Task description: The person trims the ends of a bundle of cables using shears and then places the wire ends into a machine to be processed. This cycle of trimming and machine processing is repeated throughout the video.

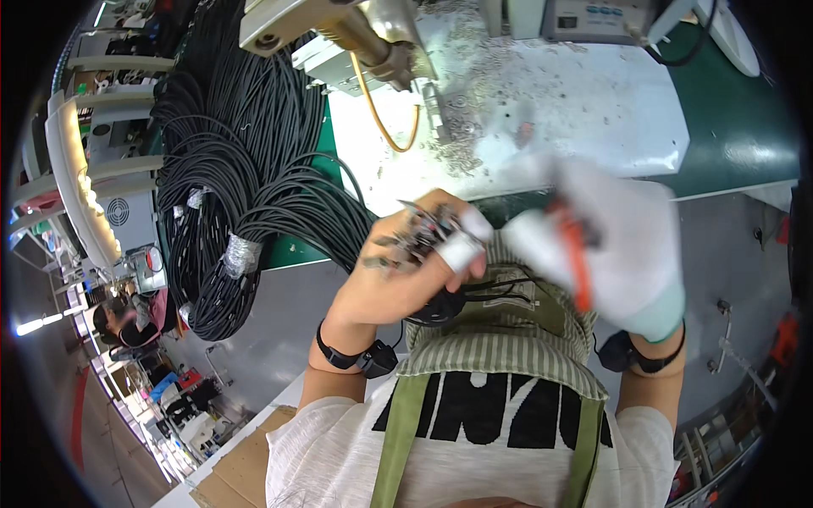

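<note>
Bare left hand pinching a cluster of small metal-ended wires over the lap.
Gloved right hand is motion-blurred, closed on an orange-handled tool; black cable bundles, taped grey, lie on the table.

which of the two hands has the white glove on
The right hand, blurred, wears it and holds an orange-handled tool; the left hand has only white fingertip tape.

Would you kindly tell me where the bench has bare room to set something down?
The white mat is barest right of the metal scraps, toward the green bench edge. It is crowded left, where the black cable bundles lie, and beneath the overhead tool.
</note>
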